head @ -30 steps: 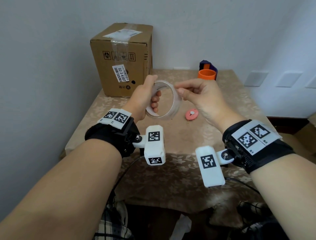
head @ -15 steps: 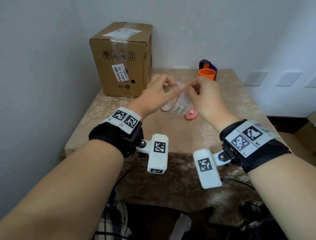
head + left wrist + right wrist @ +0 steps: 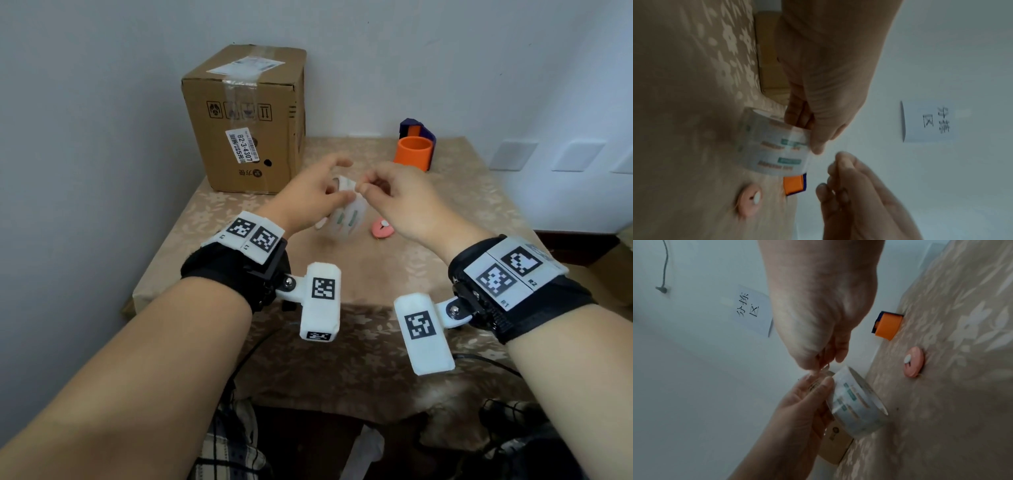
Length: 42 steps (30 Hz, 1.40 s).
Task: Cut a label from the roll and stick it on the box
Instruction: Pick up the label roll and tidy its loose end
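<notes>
My left hand [image 3: 337, 183] grips a roll of printed labels [image 3: 346, 219] above the table, thumb and fingers on its rim [image 3: 807, 134]. My right hand [image 3: 364, 185] is curled at the roll's top edge. In the right wrist view its thumb and forefinger [image 3: 822, 366] pinch what looks like the roll's [image 3: 855, 404] loose end, though motion blur hides the contact. The brown cardboard box [image 3: 246, 120] stands upright at the back left, behind the hands, with a white sticker on its front. A small pink round cutter [image 3: 382, 229] lies on the cloth just right of the roll.
An orange cup [image 3: 412, 152] with a dark blue holder behind it stands at the back right by the wall. The table [image 3: 376, 281] has a beige flowered cloth and its front edge is near my wrists. A paper note [image 3: 754, 311] hangs on the wall.
The roll has turned from face-on to edge-on in my left hand and dropped lower. My right hand's fingers have closed in on its top edge.
</notes>
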Tool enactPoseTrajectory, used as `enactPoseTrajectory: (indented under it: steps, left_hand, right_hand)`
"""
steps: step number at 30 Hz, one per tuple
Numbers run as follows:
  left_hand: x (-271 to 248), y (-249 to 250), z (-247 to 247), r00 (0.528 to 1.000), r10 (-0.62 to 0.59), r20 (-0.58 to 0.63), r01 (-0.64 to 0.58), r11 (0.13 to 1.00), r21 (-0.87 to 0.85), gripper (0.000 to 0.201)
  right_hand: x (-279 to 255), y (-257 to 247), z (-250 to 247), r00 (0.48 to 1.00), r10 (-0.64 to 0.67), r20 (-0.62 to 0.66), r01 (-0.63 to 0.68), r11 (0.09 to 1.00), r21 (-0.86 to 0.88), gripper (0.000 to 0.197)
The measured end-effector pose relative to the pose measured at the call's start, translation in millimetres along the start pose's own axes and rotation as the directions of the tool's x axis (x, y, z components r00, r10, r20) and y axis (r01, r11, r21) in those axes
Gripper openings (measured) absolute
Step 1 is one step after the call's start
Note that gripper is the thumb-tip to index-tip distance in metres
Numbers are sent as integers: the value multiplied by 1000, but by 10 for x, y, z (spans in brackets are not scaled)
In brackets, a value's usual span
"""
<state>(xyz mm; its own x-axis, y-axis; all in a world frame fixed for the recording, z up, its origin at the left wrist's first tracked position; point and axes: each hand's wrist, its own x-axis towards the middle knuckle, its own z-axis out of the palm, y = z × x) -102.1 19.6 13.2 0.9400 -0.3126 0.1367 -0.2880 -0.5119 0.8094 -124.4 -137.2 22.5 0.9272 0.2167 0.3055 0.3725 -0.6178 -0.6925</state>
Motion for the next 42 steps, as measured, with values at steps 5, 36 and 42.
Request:
enactPoseTrajectory:
  steps: [5,36,42]
  left_hand:
    - [-18,36,43,996,31,-81,-32,999,-8,30]
    - [28,-12,205,990,-72,-120,61,994,-91,17]
    - [18,15,217,987,-77,-139,72,997,-39,15]
  right_hand:
    - [63,-15,-56,992,100,-70,-81,968,236,13]
    - [29,39,-214,987,-154,43,160,924,-348,30]
    - [54,81,-239,995,-92,42,101,885,-455,31]
